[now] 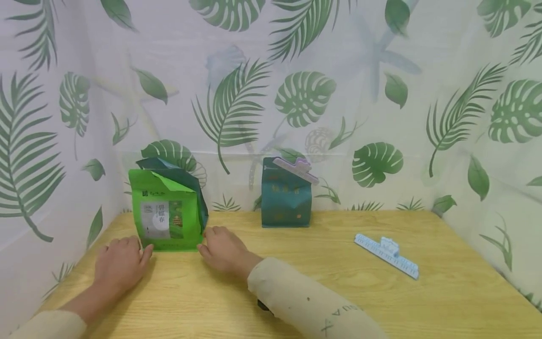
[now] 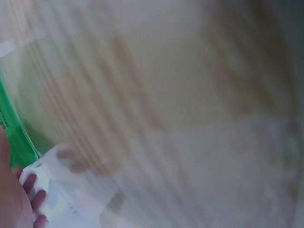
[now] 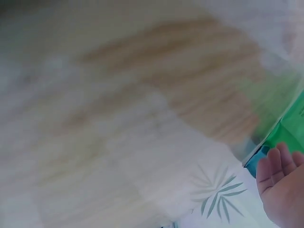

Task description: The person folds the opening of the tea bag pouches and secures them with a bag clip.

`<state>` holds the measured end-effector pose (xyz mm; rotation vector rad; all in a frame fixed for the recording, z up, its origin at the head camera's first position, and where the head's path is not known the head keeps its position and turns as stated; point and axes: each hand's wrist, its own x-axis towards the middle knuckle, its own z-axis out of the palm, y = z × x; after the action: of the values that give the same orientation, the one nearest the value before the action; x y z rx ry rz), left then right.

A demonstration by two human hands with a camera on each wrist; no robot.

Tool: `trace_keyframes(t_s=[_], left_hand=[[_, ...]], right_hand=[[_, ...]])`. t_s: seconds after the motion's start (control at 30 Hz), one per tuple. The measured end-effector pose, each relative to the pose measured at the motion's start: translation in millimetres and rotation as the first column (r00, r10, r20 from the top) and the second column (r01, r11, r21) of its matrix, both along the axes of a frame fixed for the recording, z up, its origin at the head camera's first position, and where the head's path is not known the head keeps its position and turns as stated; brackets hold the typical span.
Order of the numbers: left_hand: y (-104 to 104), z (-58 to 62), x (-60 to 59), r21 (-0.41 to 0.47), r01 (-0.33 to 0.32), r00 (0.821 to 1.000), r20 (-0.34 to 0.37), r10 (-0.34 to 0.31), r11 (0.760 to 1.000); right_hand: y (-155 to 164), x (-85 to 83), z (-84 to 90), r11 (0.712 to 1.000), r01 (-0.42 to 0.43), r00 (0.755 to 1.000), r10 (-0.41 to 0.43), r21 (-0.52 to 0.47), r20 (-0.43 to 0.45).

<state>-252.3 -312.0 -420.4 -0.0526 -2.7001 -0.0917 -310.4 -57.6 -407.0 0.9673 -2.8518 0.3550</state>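
A bright green tea bag (image 1: 169, 221) with a printed label stands upright at the left of the table, its top folded slantwise. Directly behind it, a dark green bag (image 1: 202, 193) is mostly hidden. My left hand (image 1: 120, 263) is at the green bag's lower left corner, thumb toward the front. At the lower right corner is my right hand (image 1: 224, 249), its fingertips by the bag's side. Both wrist views show loosely extended fingers beside the green bag; light contact is hard to judge.
Farther back at the middle stands a dark teal bag (image 1: 285, 202) with a purple sealing clip (image 1: 296, 169) across its top. A light blue sealing clip (image 1: 386, 255) lies on the wooden table (image 1: 322, 263) to the right. Leaf-patterned sheeting (image 1: 338, 117) encloses the back and sides.
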Motion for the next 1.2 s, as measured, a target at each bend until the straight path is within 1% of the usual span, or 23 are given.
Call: trace_keyframes(t_s=[0.07,0.1,0.17,0.2,0.3,0.4,0.63,0.73,0.8,0.93,1.2], left_hand=[[-1.9,-1.0,0.0,0.021,-0.071,0.997,0.025,0.071,0.997],[-2.6,-1.7,-0.1,0.037,-0.093,0.995,0.033,0.092,0.995],[-3.6,-3.5,-0.1,0.063,-0.107,0.994,0.037,0.105,0.992],[-4.3,-4.7,-0.3,0.075,-0.105,0.994,0.036,0.102,0.992],[-4.4,-7.8,-1.8,0.104,-0.083,0.996,0.034,0.08,0.991],[-4.0,-9.8,-4.6,0.112,-0.058,0.998,0.04,0.053,0.992],[-2.0,-6.8,-9.4,0.115,-0.019,0.999,0.051,0.014,0.993],[-1.5,-6.4,-9.2,0.126,0.004,0.999,0.037,-0.009,0.992],[-1.9,-6.5,-9.3,0.133,0.018,1.0,0.016,-0.02,0.991],[-4.2,-6.9,-8.7,0.136,0.044,0.999,-0.014,-0.042,0.99],[-4.1,-6.0,-7.6,0.115,0.097,0.993,-0.074,-0.089,0.989]], right_hand=[[-3.8,1.9,-0.1,1.0,0.004,1.0,-0.004,0.012,-0.004],[-5.3,2.8,-0.2,1.0,0.004,1.0,-0.004,0.023,-0.011],[-8.1,3.9,-0.6,0.999,0.007,1.0,-0.006,0.038,-0.018],[-9.0,4.2,-1.2,0.999,0.009,1.0,-0.009,0.039,-0.019],[-9.0,4.1,-3.1,0.999,0.014,1.0,-0.013,0.052,-0.023],[-7.6,2.8,-4.5,0.998,0.017,1.0,-0.016,0.06,-0.026],[-8.5,2.2,-2.4,0.995,-0.006,0.997,0.013,0.101,-0.073],[-9.4,4.4,-1.2,0.993,-0.01,0.997,0.018,0.114,-0.072],[-9.3,5.7,-0.3,0.993,-0.009,0.997,0.017,0.119,-0.07],[-8.6,6.4,0.0,0.99,-0.014,0.995,0.027,0.139,-0.092],[-4.0,4.4,0.0,0.988,0.0,0.995,0.016,0.157,-0.098]])
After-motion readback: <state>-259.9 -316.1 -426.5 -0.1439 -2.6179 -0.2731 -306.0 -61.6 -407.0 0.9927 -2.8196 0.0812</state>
